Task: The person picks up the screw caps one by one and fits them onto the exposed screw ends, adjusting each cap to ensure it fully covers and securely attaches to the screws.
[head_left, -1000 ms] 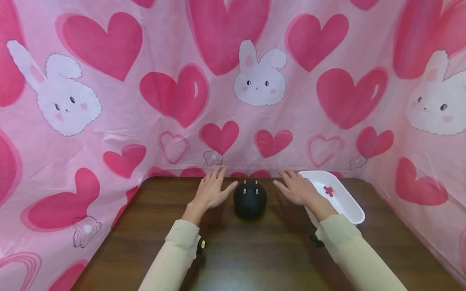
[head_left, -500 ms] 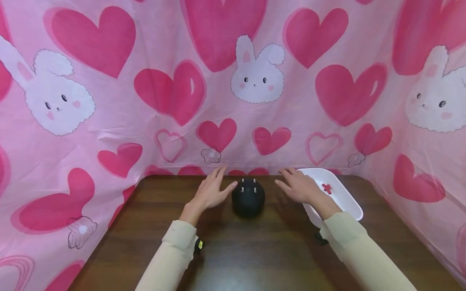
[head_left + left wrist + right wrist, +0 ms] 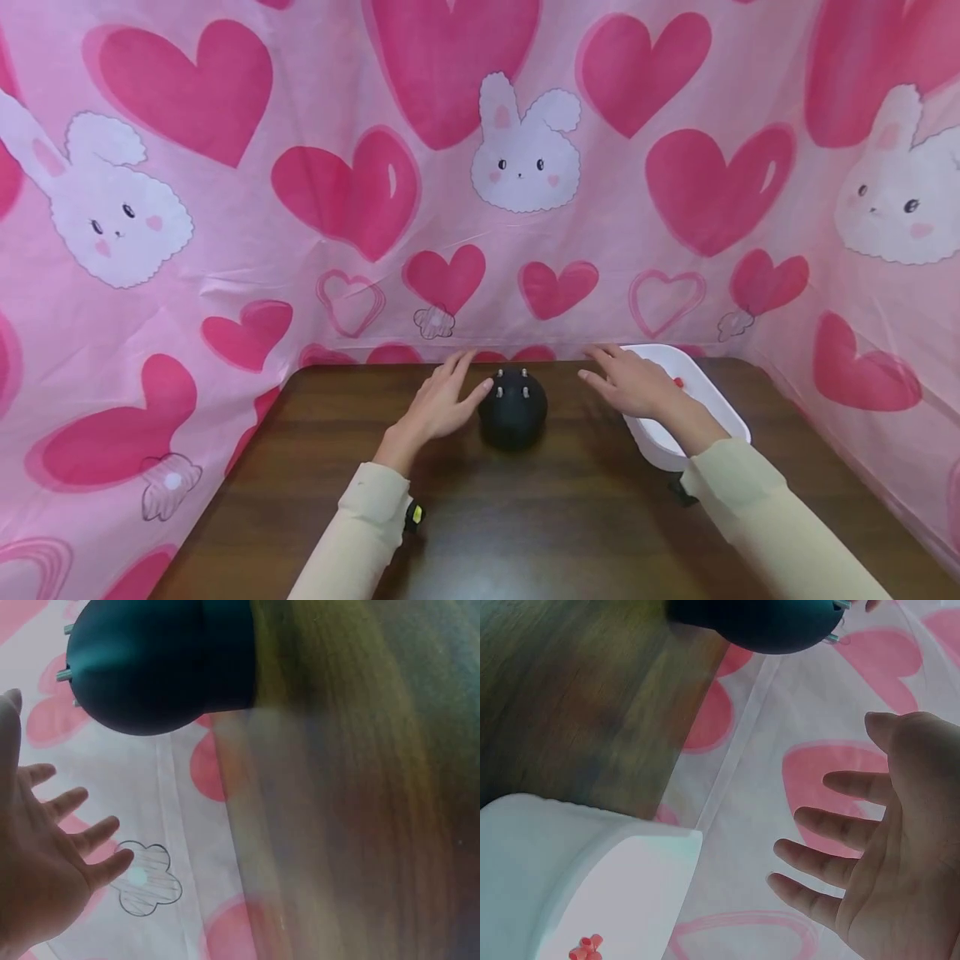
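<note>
A black dome-like object [image 3: 513,421] with several short metal pins on its top stands on the table between the two hands. My left hand [image 3: 441,407] is held just left of it, fingers extended and thumb pointing towards the dome; in the left wrist view the hand [image 3: 45,862] holds nothing. On the other side, my right hand [image 3: 633,385] hovers with spread fingers beside and partly over a white tray [image 3: 651,448]. In the right wrist view the tray contains small red tube-like pieces [image 3: 587,949], mostly hidden by the right hand in the head view.
The brown wooden table [image 3: 495,525] reaches back to a pink curtain [image 3: 352,200] with hearts and rabbits, which also hangs along both sides. A dark wrist device [image 3: 413,515] sits under the left sleeve, and another [image 3: 681,490] under the right.
My right hand has moved a little to the right, away from the dome, and now covers more of the red pieces. The left hand stays beside the dome. The head view has shifted slightly.
</note>
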The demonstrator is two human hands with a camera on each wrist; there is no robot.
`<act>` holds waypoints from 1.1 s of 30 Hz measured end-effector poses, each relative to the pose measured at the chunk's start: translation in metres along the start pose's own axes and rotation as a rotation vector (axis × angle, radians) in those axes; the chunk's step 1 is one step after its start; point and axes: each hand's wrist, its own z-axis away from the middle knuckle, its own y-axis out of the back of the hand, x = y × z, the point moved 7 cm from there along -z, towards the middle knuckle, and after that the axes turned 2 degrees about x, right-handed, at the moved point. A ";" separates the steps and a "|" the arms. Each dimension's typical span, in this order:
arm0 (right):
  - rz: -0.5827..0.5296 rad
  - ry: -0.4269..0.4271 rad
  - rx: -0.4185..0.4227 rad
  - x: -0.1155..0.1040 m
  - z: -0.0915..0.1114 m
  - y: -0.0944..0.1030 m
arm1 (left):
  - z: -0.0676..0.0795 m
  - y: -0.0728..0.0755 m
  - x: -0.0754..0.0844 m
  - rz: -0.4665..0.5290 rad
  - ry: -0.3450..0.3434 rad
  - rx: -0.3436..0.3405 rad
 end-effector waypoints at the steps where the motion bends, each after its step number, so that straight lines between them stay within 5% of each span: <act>1: 0.001 0.005 -0.001 0.000 0.001 0.000 | 0.000 -0.001 0.000 -0.003 0.002 -0.004; 33: 0.060 0.062 0.014 0.016 0.020 0.031 | -0.001 -0.049 0.014 0.056 -0.016 -0.124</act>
